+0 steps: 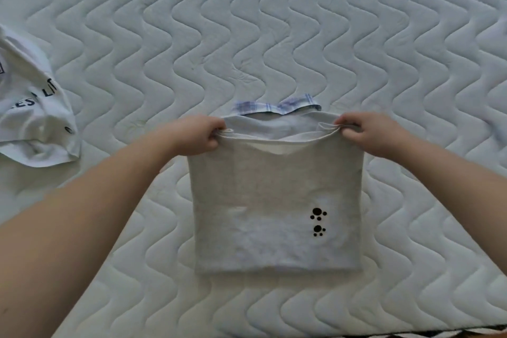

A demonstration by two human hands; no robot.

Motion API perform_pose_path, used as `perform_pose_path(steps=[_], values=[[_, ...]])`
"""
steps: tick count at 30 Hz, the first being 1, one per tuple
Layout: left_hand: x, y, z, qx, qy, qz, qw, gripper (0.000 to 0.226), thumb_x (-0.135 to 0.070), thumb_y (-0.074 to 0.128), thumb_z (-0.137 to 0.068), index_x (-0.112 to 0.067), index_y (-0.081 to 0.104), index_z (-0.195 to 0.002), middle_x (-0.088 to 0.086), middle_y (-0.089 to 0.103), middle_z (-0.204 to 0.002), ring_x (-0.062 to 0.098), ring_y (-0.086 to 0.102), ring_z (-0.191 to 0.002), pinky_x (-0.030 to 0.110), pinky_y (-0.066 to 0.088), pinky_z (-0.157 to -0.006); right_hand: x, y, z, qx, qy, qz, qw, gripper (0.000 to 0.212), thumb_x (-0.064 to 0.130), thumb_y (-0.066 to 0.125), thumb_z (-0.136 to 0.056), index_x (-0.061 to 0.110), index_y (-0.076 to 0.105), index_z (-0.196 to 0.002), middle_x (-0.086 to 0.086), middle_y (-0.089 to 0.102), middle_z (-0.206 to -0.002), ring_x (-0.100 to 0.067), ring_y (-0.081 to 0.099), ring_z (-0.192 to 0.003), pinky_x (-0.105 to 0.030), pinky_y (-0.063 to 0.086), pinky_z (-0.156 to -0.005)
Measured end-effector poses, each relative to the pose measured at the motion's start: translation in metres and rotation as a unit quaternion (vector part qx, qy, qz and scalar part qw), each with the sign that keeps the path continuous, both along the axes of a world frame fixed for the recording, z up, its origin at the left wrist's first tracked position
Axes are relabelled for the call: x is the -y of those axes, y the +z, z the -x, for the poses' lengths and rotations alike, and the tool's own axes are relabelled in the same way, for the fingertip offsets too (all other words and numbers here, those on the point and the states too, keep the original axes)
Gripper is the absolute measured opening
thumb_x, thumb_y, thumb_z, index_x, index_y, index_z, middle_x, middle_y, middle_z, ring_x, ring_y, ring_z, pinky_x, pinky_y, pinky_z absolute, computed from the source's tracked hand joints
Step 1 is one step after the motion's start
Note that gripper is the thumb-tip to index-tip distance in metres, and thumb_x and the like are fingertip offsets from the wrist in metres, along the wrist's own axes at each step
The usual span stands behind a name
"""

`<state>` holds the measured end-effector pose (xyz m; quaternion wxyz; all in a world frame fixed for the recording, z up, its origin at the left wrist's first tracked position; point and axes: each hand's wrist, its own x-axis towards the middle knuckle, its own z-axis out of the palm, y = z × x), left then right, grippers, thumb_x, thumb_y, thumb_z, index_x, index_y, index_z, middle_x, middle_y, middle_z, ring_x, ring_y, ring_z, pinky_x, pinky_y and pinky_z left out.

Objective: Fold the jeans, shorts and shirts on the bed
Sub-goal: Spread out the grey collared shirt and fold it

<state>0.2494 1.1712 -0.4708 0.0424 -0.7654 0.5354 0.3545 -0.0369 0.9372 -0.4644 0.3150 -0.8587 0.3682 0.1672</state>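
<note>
A grey shirt with two black paw prints lies folded in the middle of the quilted bed. My left hand pinches its far left corner and my right hand pinches its far right corner, both at the shirt's upper edge. A blue plaid collar shows just beyond that edge. The top layer is doubled over between my hands.
A crumpled white shirt with dark lettering lies at the left edge of the bed. The bed's near edge runs along the bottom right. A bit of fabric shows at the right border.
</note>
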Motion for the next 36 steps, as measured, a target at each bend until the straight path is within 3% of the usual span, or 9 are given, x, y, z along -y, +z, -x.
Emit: perform_pose_path(steps=[5,10,15,20,23,25,28,31,36], values=[[0.016,-0.021,-0.022,0.008,0.059,0.034,0.998,0.031,-0.016,0.06,-0.083,-0.021,0.063,-0.113,0.006,0.068,-0.103,0.025,0.057,-0.087,0.028,0.033,-0.068,0.018,-0.018,-0.011,0.003,-0.01,0.029,1.0,0.027,0.017,0.057,-0.093,0.022,0.068,-0.117,-0.005,0.07,-0.108,-0.013,0.05,-0.086,-0.018,0.029,-0.06],[0.024,-0.029,-0.027,0.001,0.09,0.075,0.993,0.025,-0.016,0.062,-0.081,-0.02,0.066,-0.105,0.002,0.067,-0.092,0.025,0.059,-0.086,0.028,0.037,-0.07,0.025,-0.028,-0.017,-0.006,-0.018,0.03,0.999,0.028,0.016,0.056,-0.094,0.02,0.068,-0.119,-0.005,0.07,-0.116,-0.024,0.06,-0.105,-0.021,0.031,-0.075],[0.023,-0.024,-0.035,-0.045,0.119,0.135,0.983,0.019,-0.019,0.063,-0.076,-0.026,0.068,-0.093,-0.004,0.064,-0.078,0.018,0.057,-0.076,0.018,0.036,-0.06,0.027,-0.027,-0.022,0.062,-0.057,0.04,0.996,0.024,0.012,0.057,-0.088,0.019,0.071,-0.106,-0.004,0.071,-0.103,-0.014,0.054,-0.089,-0.025,0.036,-0.077],[0.025,-0.038,-0.036,-0.03,0.163,0.124,0.978,0.025,-0.015,0.06,-0.081,-0.023,0.067,-0.104,0.002,0.067,-0.09,0.021,0.058,-0.086,0.028,0.038,-0.07,0.029,-0.039,-0.025,0.079,-0.061,0.037,0.994,0.028,0.012,0.056,-0.093,0.019,0.069,-0.116,-0.002,0.07,-0.112,-0.017,0.06,-0.104,-0.019,0.035,-0.082],[0.03,-0.052,-0.035,-0.029,0.164,0.079,0.983,0.028,-0.021,0.06,-0.086,-0.023,0.062,-0.114,0.002,0.067,-0.104,0.021,0.055,-0.088,0.029,0.039,-0.074,0.031,-0.05,-0.026,0.052,-0.066,0.034,0.996,0.028,0.018,0.054,-0.096,0.018,0.065,-0.122,-0.008,0.066,-0.12,-0.026,0.057,-0.114,-0.025,0.036,-0.086],[0.034,-0.057,-0.038,-0.029,0.164,0.039,0.985,0.03,-0.039,0.066,-0.087,-0.025,0.058,-0.112,-0.003,0.063,-0.103,0.017,0.053,-0.087,0.028,0.037,-0.074,0.034,-0.057,-0.026,0.03,-0.057,0.025,0.998,0.03,0.025,0.056,-0.097,0.017,0.061,-0.126,-0.009,0.063,-0.122,-0.027,0.055,-0.115,-0.026,0.035,-0.087],[0.042,-0.055,-0.052,-0.021,0.098,-0.029,0.995,0.048,-0.059,0.074,-0.073,-0.024,0.061,-0.104,-0.006,0.062,-0.095,0.018,0.057,-0.087,0.032,0.043,-0.075,0.045,-0.057,-0.027,-0.019,-0.037,-0.02,0.999,0.043,0.041,0.07,-0.086,0.022,0.06,-0.123,0.001,0.061,-0.11,-0.019,0.056,-0.102,-0.025,0.036,-0.082],[0.051,-0.047,-0.062,-0.026,0.022,-0.112,0.993,0.042,-0.057,0.082,-0.064,-0.03,0.065,-0.092,-0.01,0.066,-0.086,0.015,0.061,-0.081,0.032,0.048,-0.073,0.055,-0.053,-0.032,-0.099,0.031,-0.03,0.994,0.053,0.045,0.081,-0.073,0.026,0.059,-0.118,0.005,0.058,-0.101,-0.015,0.051,-0.09,-0.026,0.034,-0.075],[0.058,-0.046,-0.058,-0.029,-0.001,-0.129,0.991,0.028,-0.048,0.083,-0.066,-0.028,0.067,-0.076,-0.01,0.066,-0.07,0.013,0.06,-0.069,0.026,0.043,-0.06,0.058,-0.051,-0.043,-0.13,0.106,-0.011,0.986,0.036,0.037,0.079,-0.078,0.02,0.068,-0.108,-0.001,0.065,-0.093,-0.021,0.058,-0.091,-0.029,0.037,-0.071]])
